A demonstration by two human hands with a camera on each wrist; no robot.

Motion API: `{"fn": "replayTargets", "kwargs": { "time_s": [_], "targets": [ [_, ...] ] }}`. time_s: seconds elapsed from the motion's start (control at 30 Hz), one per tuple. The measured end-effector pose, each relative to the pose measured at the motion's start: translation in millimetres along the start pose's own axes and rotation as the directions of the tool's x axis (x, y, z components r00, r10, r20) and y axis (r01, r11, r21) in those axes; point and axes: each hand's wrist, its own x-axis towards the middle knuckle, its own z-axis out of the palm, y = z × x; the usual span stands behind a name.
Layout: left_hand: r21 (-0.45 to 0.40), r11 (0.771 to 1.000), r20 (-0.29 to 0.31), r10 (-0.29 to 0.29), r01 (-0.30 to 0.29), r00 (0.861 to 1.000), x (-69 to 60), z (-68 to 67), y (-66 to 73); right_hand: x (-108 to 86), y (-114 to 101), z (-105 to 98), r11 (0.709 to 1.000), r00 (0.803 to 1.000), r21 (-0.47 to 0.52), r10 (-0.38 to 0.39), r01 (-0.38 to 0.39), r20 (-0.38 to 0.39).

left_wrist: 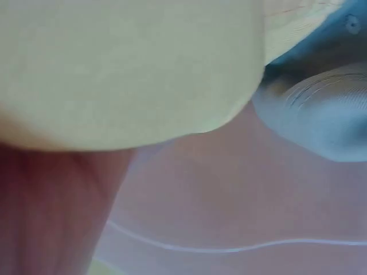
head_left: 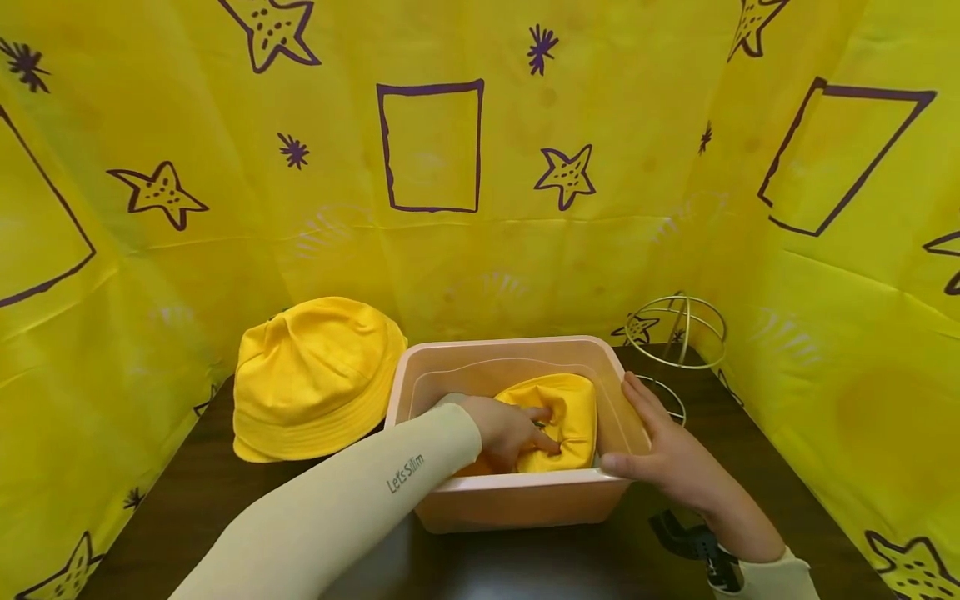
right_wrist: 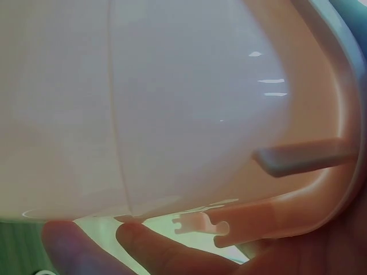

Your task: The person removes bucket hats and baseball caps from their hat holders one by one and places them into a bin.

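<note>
A pink plastic bin (head_left: 525, 504) stands in the middle of the table. Inside it lies a folded piece of yellow cloth (head_left: 576, 408) that looks like a hat. My left hand (head_left: 510, 427) reaches down into the bin, its spread fingers pressing into the cloth; the palm side is hidden. At the bin's right side, my right hand (head_left: 667, 458) holds on, thumb at the front corner of the rim. Its fingertips (right_wrist: 143, 243) touch the bin's outer wall (right_wrist: 189, 103) in the right wrist view. Left of the bin sits a yellow bucket hat (head_left: 315, 375), crown up.
A gold wire stand (head_left: 686, 329) with round hoops is behind my right hand. Yellow sheets (head_left: 480, 275) with purple drawings enclose the dark table (head_left: 202, 517) at the back and sides. A black device (head_left: 701, 542) is strapped at my right wrist.
</note>
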Motion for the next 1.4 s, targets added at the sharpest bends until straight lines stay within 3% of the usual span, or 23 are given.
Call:
{"fn": "replayTargets", "kwargs": {
  "time_s": [0.17,0.4,0.57,1.03,1.4],
  "targets": [
    [-0.020,1.000,0.017,-0.003,0.004,1.000,3.7,6.0,-6.1,2.4,0,4,1.000,1.000,-0.009,-0.006,0.006,0.011],
    [0.040,0.996,0.001,0.079,-0.079,0.997,15.8,8.4,-9.9,1.6,2,1,1.000,1.000,-0.026,-0.012,0.012,0.005],
    [0.073,0.992,0.018,0.101,-0.103,0.995,23.1,8.3,-8.2,-1.3,3,1,1.000,1.000,-0.022,-0.016,0.016,0.000],
    [0.045,0.998,0.046,0.049,-0.052,0.998,28.2,5.3,-7.9,0.9,1,-1,1.000,1.000,-0.004,0.002,-0.002,0.017],
    [0.051,0.997,0.077,0.046,-0.050,0.996,32.7,6.0,-10.0,0.9,-2,-2,1.000,1.000,-0.020,0.008,-0.008,0.016]
  ]
}}
